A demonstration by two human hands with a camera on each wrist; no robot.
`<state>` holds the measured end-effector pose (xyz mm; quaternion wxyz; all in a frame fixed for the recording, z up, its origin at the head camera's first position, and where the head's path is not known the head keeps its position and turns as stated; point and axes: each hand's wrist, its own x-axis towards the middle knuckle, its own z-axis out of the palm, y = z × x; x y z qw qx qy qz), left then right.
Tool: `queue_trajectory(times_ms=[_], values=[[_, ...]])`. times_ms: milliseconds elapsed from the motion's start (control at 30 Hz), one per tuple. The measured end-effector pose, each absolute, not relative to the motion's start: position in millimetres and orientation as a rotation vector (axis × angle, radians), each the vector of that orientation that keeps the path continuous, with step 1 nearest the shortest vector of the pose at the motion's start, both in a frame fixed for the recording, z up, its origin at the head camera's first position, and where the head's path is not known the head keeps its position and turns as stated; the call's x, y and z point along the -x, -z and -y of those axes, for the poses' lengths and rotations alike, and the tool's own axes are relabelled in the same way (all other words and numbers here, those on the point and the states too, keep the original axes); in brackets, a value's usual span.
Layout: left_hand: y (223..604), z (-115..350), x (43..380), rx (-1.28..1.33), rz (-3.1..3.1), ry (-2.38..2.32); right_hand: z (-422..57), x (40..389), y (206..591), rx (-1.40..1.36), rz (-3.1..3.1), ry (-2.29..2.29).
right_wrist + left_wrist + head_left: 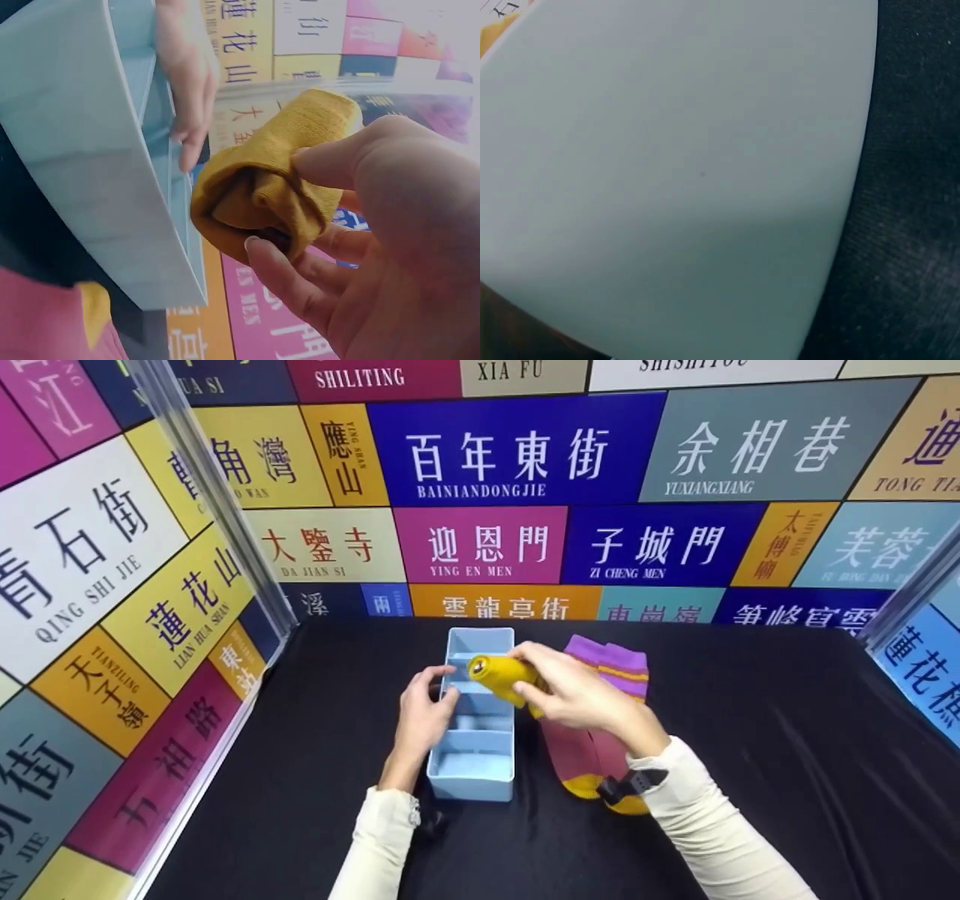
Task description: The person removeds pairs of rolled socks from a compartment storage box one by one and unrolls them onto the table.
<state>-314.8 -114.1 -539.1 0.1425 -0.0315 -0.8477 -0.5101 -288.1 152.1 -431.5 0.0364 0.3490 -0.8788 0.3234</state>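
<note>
In the head view my right hand (pixel 574 686) grips a rolled yellow sock (pixel 495 675) above the right side of a light blue compartment box (pixel 471 789). The right wrist view shows the sock's folded opening (pixel 247 202) between thumb and fingers. My left hand (pixel 427 709) holds the box's left rim, thumb and forefinger tips over the edge; its other fingers are largely hidden. The box's pale outer wall (pixel 675 150) fills most of the left wrist view. Pink, purple and yellow socks (pixel 574 754) lie flat right of the box, partly under my right arm.
A black cloth (pixel 315 810) covers the table. Behind it stands a wall of colourful street-name signs (pixel 517 450), with another sign panel (pixel 97 607) on the left. Clear strips (pixel 217 502) edge the corners. A dark watch-like band (pixel 634 785) is on my right wrist.
</note>
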Motion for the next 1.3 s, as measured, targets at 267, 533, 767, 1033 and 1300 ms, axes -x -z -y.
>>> queue_trajectory(times_ms=[267, 533, 767, 1033, 1300], values=[[539, 114, 313, 0.118, 2.403, 1.484, -188, 283, 437, -1.033, 2.659, -1.11], [539, 114, 313, 0.123, 2.416, 1.479, -231, 274, 453, -0.982, 2.618, -1.296], [537, 113, 312, 0.127, 2.418, 1.477, -266, 266, 472, -0.921, 2.598, -1.314], [539, 111, 311, 0.129, 2.41, 1.474, -308, 258, 491, -0.857, 2.677, -1.482], [540, 114, 311, 0.112, 2.418, 1.475, -347, 258, 495, -0.84, 2.8, -1.465]])
